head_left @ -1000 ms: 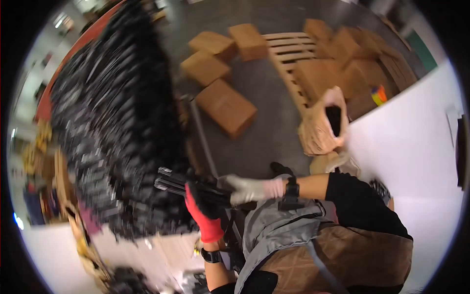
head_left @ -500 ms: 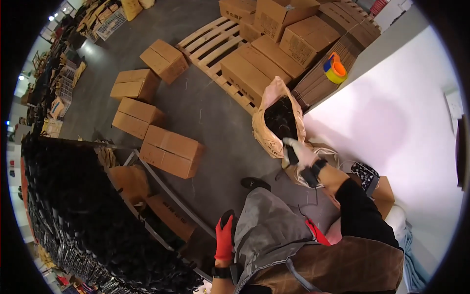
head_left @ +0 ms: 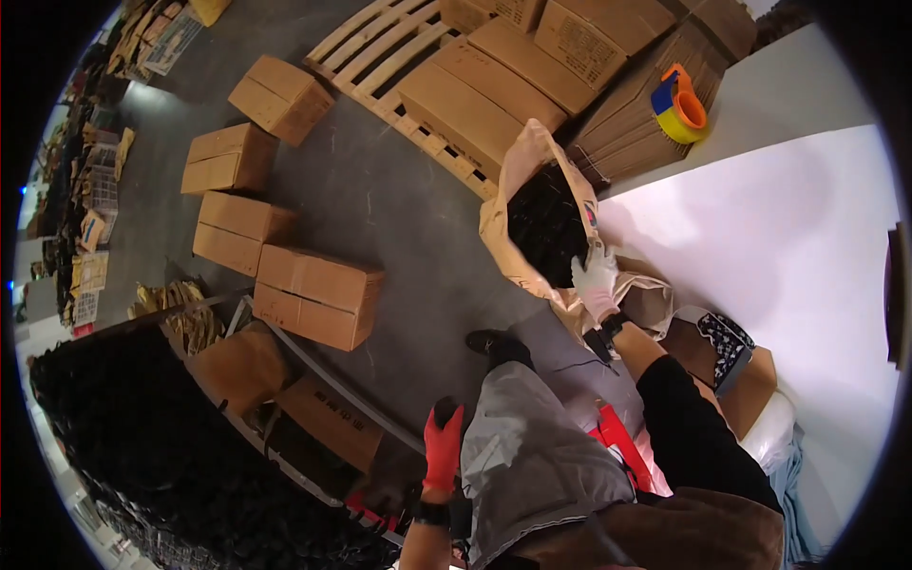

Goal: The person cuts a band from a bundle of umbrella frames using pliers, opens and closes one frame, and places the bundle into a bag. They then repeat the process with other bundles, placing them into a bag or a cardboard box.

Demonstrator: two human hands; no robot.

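My right hand [head_left: 596,283], in a white glove, is at the near right rim of a tall tan paper sack [head_left: 503,247]. Its fingers are spread, with no item visible in them. Dark pieces [head_left: 546,223] fill the mouth of the sack; I cannot make out their kind. Low on the left, beside my grey-trousered leg, is my left hand [head_left: 443,454] in a red glove. Its fingers curl around a dark, rounded shape at their tips, too unclear to name. A large heap of black pieces [head_left: 123,408] lies left of that hand, on a metal-edged table.
Several closed cardboard boxes [head_left: 318,294] stand on the floor at left. A wooden pallet [head_left: 366,90] bears more cartons. An orange, yellow and blue tape dispenser [head_left: 682,106] rests on flattened cardboard. Another paper bag [head_left: 648,302] and an open carton [head_left: 750,394] line the white wall.
My right hand held a black item by the sack; now that item is gone from it and the fingers are spread at the rim. The view has shifted; my left hand stays low beside my leg.
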